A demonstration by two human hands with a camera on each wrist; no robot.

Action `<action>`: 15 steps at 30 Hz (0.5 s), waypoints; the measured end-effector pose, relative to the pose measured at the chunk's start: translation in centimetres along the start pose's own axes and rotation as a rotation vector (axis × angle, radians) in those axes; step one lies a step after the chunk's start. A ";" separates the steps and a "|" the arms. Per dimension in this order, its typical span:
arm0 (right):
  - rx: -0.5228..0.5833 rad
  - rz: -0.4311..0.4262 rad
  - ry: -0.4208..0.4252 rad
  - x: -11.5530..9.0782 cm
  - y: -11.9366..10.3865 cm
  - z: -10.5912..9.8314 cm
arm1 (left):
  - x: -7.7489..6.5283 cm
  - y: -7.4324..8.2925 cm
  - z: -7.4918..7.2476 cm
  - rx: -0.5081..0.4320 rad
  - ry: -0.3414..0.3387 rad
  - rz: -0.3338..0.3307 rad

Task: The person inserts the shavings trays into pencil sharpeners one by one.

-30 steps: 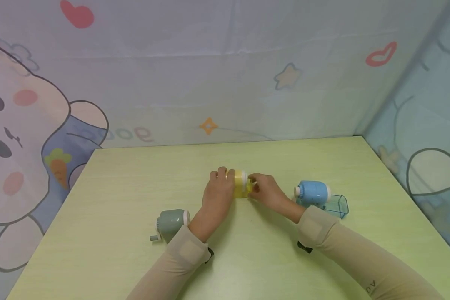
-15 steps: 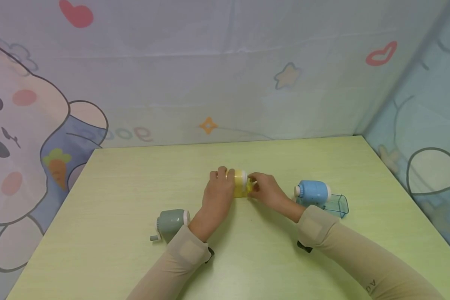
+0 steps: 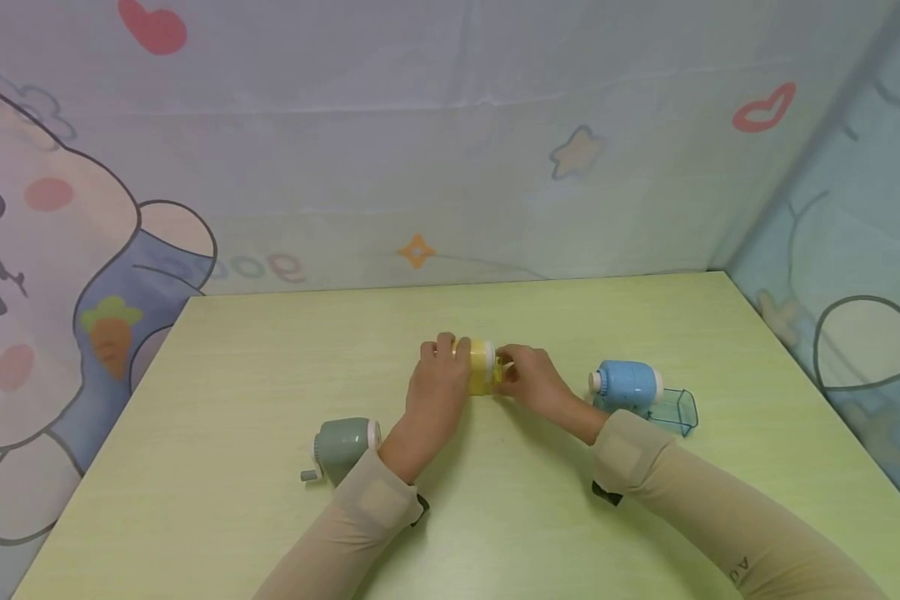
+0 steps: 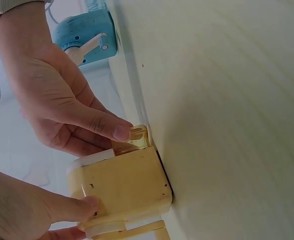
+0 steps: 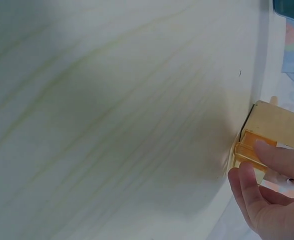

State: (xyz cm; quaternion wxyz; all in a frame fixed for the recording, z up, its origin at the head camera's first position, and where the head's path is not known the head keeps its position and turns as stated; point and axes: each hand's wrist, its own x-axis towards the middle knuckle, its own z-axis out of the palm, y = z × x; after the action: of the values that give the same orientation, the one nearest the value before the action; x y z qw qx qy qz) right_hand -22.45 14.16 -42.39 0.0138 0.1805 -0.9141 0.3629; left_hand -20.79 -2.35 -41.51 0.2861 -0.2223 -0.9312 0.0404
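Observation:
A yellow crank pencil sharpener (image 3: 482, 362) stands on the table between both hands. My left hand (image 3: 437, 392) grips its body from the left; in the left wrist view the thumb lies on the yellow housing (image 4: 126, 185), above the crank. At the sharpener's right end, my right hand (image 3: 536, 383) pinches the clear yellow shavings drawer (image 5: 252, 150) between thumb and fingers. This drawer sticks out a little from the housing. Most of the sharpener's left part is hidden behind the left hand in the head view.
To the right, by the right forearm, stands a blue crank sharpener (image 3: 630, 383) with its clear drawer (image 3: 675, 410) pulled out. A grey-green sharpener (image 3: 343, 446) stands on the left, partly behind the left wrist. A printed cloth (image 3: 345, 167) hangs behind the table.
Both hands keep nearly the same place on the yellow sharpener. The drawer appears to stick out very slightly less than before.

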 end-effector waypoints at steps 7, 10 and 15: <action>0.002 0.009 -0.005 0.1 -0.1 0.1 | 0.0 0.0 -0.1 0.027 -0.010 0.008; 0.005 0.004 -0.004 0.2 0.0 0.1 | 0.0 0.0 -0.1 0.042 -0.010 0.010; 0.018 0.002 0.001 0.3 0.0 0.2 | 0.0 0.0 0.2 0.034 0.030 0.014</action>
State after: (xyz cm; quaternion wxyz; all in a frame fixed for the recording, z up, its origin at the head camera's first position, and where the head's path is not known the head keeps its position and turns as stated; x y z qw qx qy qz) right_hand -22.69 13.93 -42.46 0.0123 0.1793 -0.9111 0.3710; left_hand -20.90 -2.37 -41.67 0.3036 -0.2247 -0.9243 0.0547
